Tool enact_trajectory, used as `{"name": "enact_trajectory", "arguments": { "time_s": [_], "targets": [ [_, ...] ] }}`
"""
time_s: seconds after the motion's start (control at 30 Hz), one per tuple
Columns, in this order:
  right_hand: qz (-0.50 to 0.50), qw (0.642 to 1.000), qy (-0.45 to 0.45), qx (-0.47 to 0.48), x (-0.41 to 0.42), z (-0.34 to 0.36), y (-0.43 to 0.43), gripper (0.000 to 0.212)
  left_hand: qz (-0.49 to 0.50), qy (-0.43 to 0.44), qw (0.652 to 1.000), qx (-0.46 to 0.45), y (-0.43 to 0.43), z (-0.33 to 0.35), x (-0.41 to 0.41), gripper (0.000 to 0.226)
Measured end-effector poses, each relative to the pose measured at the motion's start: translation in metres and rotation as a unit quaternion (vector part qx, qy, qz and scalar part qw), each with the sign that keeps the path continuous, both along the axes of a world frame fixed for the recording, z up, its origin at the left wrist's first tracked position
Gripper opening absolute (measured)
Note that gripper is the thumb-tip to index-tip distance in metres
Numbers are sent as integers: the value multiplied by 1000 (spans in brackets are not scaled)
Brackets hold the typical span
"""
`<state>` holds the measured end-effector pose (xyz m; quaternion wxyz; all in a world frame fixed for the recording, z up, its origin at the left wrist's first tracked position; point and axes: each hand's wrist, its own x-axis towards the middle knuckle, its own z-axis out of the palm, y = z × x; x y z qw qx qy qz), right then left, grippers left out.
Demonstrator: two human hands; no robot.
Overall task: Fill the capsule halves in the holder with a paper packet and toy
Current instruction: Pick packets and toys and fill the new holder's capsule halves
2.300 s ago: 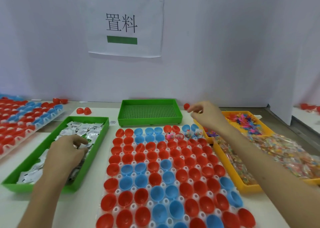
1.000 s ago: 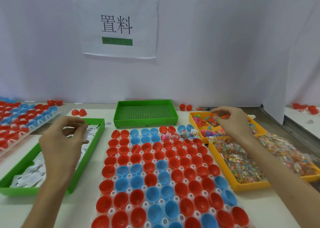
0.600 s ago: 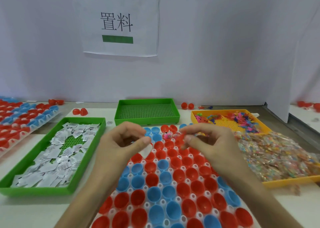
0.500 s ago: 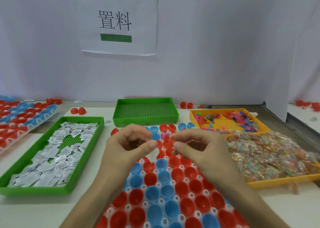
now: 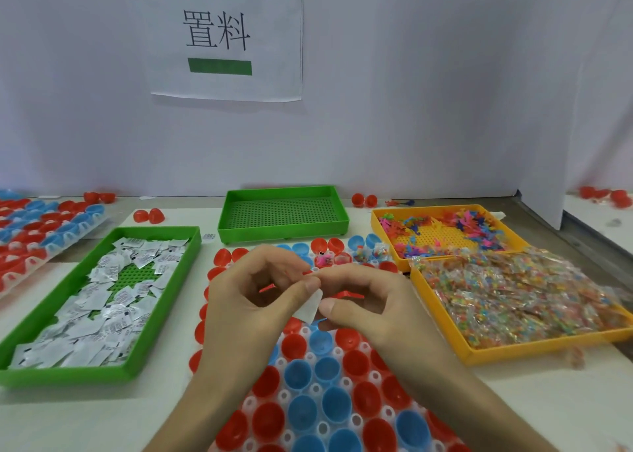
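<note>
Left grip (image 5: 253, 297) pinches paper packet (image 5: 308, 309), right grip (image 5: 370, 309) toy (image 5: 346, 295), under "置料" sign (image 5: 219, 36).

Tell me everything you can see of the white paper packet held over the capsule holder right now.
The paper packet is small, flat, white and papery, no print readable. It hangs tilted, upper end pinched between thumb and finger of the left hand, lower end free. The right hand, pinching a red toy, seems to touch its right edge with the thumb. It is above the capsule holder, not in any half.
</note>
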<state>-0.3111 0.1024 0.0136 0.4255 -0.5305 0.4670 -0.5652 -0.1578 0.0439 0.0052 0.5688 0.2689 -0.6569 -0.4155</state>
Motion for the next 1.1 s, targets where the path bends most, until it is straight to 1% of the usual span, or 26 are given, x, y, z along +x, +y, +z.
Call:
{"name": "enact_trajectory", "arguments": {
  "time_s": [0.07, 0.17, 0.3, 0.37, 0.47, 0.57, 0.6, 0.63, 0.7, 0.77, 0.83, 0.9, 0.93, 0.97, 1.1],
  "targets": [
    [6, 1000, 3, -6, 1, 0, 1, 21, 3, 0, 1000, -7, 1, 0, 0, 15],
    [-21, 999, 16, -25, 0, -2, 0, 17, -6, -8, 1000, 1, 2, 1, -2, 14],
    [-40, 998, 23, -43, -7, 1, 1, 15, -86, -21, 995, 56, 0, 4, 1, 17],
    [-55, 996, 49, -57, -9, 3, 2, 17, -109, -50, 990, 70, -1, 6, 3, 19],
    [-80, 989, 107, -62, -8, 4, 4, 17, -100, -65, 989, 89, -2, 4, 4, 17],
    [-54, 985, 164, -31, -15, 13, 3, 16, -96, -60, 987, 114, -3, 4, 4, 16],
    [-63, 978, 196, -25, -22, 16, 2, 15, -93, -60, 987, 119, -4, 4, 5, 17],
    [-96, 967, 234, -24, -33, 18, -1, 15, -89, -59, 986, 125, -4, 5, 6, 18],
    [-203, 926, 317, -15, -61, 18, -6, 14, -87, -56, 985, 135, -6, 5, 7, 16],
    [-278, 877, 390, 38, -90, 13, -9, 9, -87, -53, 985, 141, -6, 5, 7, 17],
    [-281, 847, 435, 119, -112, 2, -13, 9, -86, -50, 984, 144, -6, 5, 7, 18],
    [-261, 837, 451, 167, -123, -9, -16, 10, -83, -51, 985, 144, -7, 3, 7, 18],
    [-263, 837, 449, 168, -125, -12, -17, 5, -81, -51, 985, 142, -8, 1, 7, 18],
    [-271, 838, 446, 161, -127, -14, -17, 6, -81, -51, 986, 140, -8, 1, 7, 18],
    [-300, 839, 433, 133, -132, -13, -18, 17, -84, -36, 985, 145, -11, -3, 8, 22]
  ]
}}
